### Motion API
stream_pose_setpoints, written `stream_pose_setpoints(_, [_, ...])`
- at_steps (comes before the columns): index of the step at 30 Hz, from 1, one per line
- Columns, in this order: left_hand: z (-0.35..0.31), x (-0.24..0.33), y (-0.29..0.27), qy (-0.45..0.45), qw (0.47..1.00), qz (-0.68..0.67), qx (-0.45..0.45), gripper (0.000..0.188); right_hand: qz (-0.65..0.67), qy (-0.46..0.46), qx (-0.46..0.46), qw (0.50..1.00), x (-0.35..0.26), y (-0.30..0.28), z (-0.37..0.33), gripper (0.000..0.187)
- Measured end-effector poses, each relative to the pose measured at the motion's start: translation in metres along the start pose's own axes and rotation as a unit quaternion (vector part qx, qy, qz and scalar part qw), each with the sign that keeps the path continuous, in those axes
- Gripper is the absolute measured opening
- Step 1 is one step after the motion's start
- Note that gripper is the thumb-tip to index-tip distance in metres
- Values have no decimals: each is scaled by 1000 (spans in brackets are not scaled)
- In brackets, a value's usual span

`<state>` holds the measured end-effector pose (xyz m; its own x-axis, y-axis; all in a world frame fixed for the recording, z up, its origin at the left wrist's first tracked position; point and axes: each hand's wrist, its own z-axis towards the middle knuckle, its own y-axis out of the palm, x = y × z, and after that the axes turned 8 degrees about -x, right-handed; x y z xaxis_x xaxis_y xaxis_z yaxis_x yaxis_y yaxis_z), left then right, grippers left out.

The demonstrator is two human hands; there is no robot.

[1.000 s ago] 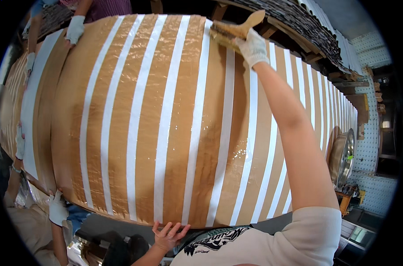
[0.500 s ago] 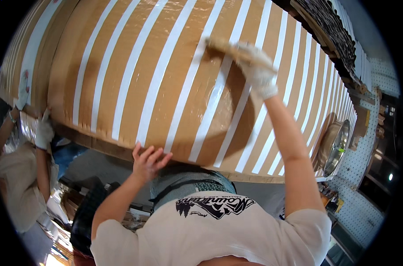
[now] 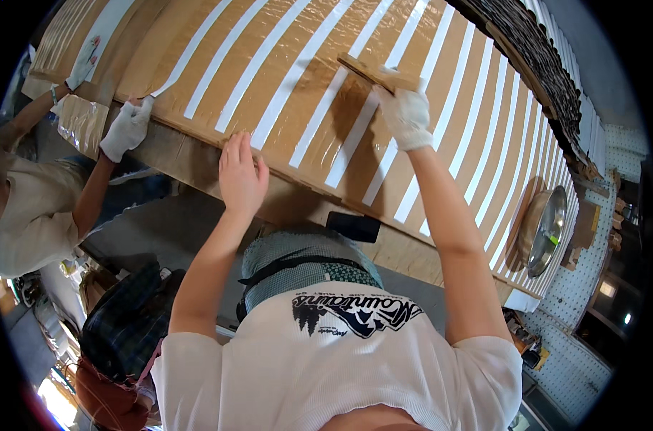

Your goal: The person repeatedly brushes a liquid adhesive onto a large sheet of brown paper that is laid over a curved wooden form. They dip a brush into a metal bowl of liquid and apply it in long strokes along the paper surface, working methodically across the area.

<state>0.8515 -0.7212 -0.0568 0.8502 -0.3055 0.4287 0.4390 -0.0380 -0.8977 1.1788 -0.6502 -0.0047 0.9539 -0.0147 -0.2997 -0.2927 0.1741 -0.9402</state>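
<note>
The right hand (image 3: 404,115), gloved, has its fingers closed around the wooden handle of a wide brush (image 3: 369,72), held low over the middle of the brown sheets (image 3: 301,108). Whether its bristles touch is hidden. The left hand (image 3: 242,172), bare, sits at the near edge, fingers together and fingertips at the border; I cannot tell whether they pinch it or merely steady it.

The step in hand looks like brushing across the brown bands and white strips (image 3: 348,154). To do it well, I would hold the brush nearly flat, press evenly and follow the length of the strips, so that the margins do not lift (the glossy, rippled patches suggest a wet coat or film). Light left-hand pressure should be enough to stop the sheets creeping.

The near edge runs aslant, with a bare ledge of the wooden surface (image 3: 416,258) outside it. Co-worker's gloved fingers hold a corner at the left, so strokes that way have least room. Rightward the sheets lie open as far as the metal bowl (image 3: 538,233); beyond the far edge, a dark layered stack (image 3: 535,75) limits reach.
</note>
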Motion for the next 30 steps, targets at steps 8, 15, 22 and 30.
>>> stream_pose_setpoints(8, [-2, -16, 27, -35, 990, 124, -62, 41, 67, -114, -123, 984, -74, 12, -136, 34])
stream_pose_setpoints(15, [14, -7, 22, -40, 972, 195, -122, 45, -52, 20, -175, 983, -24, -10, -103, 28])
stream_pose_setpoints(22, [35, 59, -15, -159, 907, 233, -312, 85, 19, 81, -257, 963, -26, -34, -148, 29])
stream_pose_setpoints(30, [41, 60, -2, -141, 892, 282, -325, 95, 67, -34, -93, 993, 31, -41, -176, 36])
